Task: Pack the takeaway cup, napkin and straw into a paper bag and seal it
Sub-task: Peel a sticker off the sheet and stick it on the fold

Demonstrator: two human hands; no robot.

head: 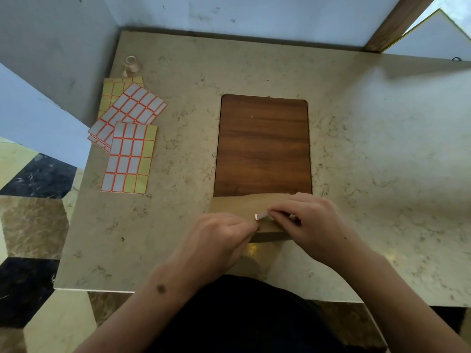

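A brown paper bag (237, 203) stands at the near edge of the wooden board (262, 143), its top folded over. My right hand (305, 220) pinches a small white sticker with an orange border (261, 215) over the fold. My left hand (221, 240) presses on the bag's folded top right beside the sticker. The cup, napkin and straw are not visible. Much of the bag is hidden under my hands.
Several sheets of orange-bordered white label stickers (127, 138) lie on the marble table (382, 149) at the left. A small roll of clear tape (131, 63) stands behind them. Walls close the table's far side and left corner.
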